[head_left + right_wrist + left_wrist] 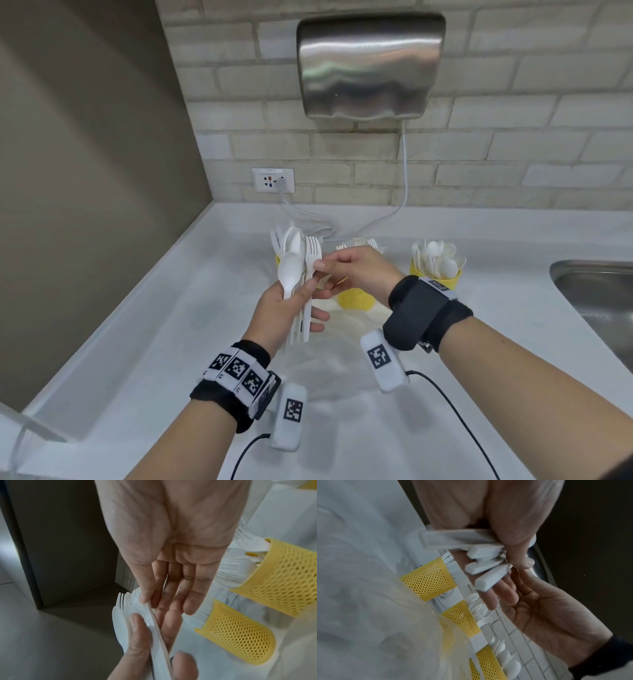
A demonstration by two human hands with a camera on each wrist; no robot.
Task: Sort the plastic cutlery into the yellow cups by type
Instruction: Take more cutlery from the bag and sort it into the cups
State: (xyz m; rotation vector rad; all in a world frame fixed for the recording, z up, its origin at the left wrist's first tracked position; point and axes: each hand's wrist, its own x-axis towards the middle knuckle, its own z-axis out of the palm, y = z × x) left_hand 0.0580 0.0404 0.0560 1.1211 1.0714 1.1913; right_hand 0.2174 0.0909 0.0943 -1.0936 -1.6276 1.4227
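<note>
Your left hand [284,313] is gripping a bundle of white plastic cutlery [301,308] upright above the white counter [144,342], fingers curled round the handles, thumb pressing across the front. The bundle is mixed: a spoon [289,270] with a smooth oval bowl is showing at the front left, and fork tines [313,251] are standing just to its right. All pieces are matte white with flat, narrow handles; the left wrist view is showing their squared handle ends [485,568] fanning out below your palm.

Your right hand [356,274] is reaching in from the right, thumb and forefinger pinching one fork at its neck [317,269] while the other fingers are lying relaxed and slightly spread. In the right wrist view the pinched piece [154,620] is appearing edge-on as a thin strip between the two hands.

Beyond your hands, three yellow mesh cups are standing in a row on the counter. The left cup [278,259] is mostly hiding behind the bundle. The middle cup [354,298], just behind your right hand, is holding forks. The right cup [433,275], beyond your right wrist, is holding spoons [440,258], bowls up.

Farther back, a steel hand dryer [370,65] is hanging on the brick wall.
</note>
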